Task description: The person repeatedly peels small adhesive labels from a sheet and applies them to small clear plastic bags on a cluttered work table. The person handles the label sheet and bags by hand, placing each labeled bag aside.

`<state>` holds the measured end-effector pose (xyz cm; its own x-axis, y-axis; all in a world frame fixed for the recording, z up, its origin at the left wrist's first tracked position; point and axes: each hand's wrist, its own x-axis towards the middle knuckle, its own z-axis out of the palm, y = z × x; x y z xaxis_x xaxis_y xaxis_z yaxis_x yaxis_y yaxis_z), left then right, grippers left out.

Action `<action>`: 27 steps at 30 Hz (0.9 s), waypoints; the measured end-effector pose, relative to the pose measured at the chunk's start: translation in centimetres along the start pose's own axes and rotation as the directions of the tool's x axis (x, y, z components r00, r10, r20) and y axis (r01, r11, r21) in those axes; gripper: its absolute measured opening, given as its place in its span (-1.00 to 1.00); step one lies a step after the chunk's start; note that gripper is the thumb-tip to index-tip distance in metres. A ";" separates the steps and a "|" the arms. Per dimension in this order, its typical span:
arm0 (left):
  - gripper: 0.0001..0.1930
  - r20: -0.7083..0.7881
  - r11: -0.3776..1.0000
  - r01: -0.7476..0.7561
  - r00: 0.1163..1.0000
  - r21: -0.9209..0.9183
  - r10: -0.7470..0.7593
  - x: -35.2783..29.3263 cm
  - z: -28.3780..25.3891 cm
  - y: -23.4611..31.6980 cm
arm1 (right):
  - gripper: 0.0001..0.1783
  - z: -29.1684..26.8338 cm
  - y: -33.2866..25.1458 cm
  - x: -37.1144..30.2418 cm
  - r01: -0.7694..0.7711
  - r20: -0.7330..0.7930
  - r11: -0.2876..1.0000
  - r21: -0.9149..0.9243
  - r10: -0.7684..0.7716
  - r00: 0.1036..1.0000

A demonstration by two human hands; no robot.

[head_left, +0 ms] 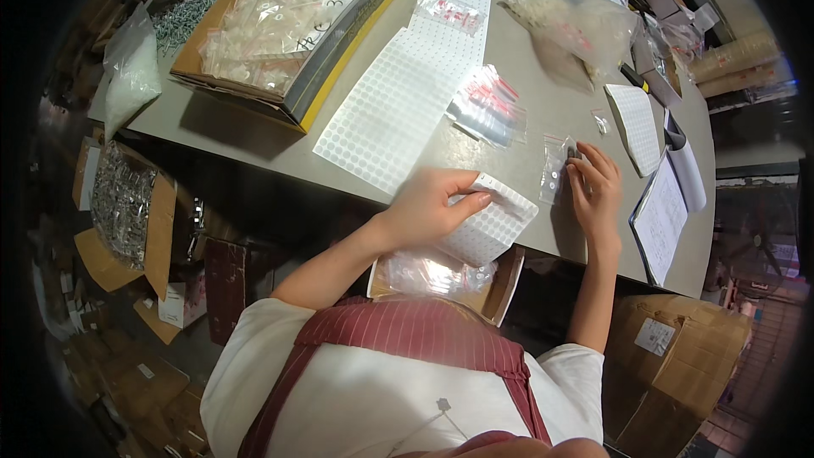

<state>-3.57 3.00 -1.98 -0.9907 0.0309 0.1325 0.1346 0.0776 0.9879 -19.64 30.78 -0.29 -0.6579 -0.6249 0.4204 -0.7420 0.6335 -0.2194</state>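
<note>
My left hand (435, 209) pinches a sheet of round white stickers (500, 233) between thumb and fingers, over the table's near edge. Curled beside a small clear zip bag (553, 176), my right hand (597, 187) has its fingertips at the bag's right edge. A small dark thing shows at those fingertips, too little of it visible to name. The bag lies flat with small pale round pieces inside. Beyond the hands is a pile of clear zip bags with red seal strips (490, 106). Long sheets of round stickers (381, 106) are spread to the left.
An open carton of filled bags (297, 102) stands at the back left. A large clear plastic bag (577, 21) lies at the back right. A clipboard with papers (660, 220) rests by the right edge. Below the table are an open drawer (507, 284) and a cardboard box (678, 365).
</note>
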 end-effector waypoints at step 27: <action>-0.84 -0.043 0.989 -0.097 0.994 0.108 0.102 0.0 0.1 -0.4 | -0.82 0.6 -11.2 2.1 0.224 -0.037 0.855 0.467 -0.234 0.971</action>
<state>-3.58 3.10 -2.40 -0.9717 -0.0040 0.2362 0.2316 0.1818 0.9557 -12.75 22.07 2.48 -0.4604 -0.7384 0.4928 -0.8426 0.1887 -0.5045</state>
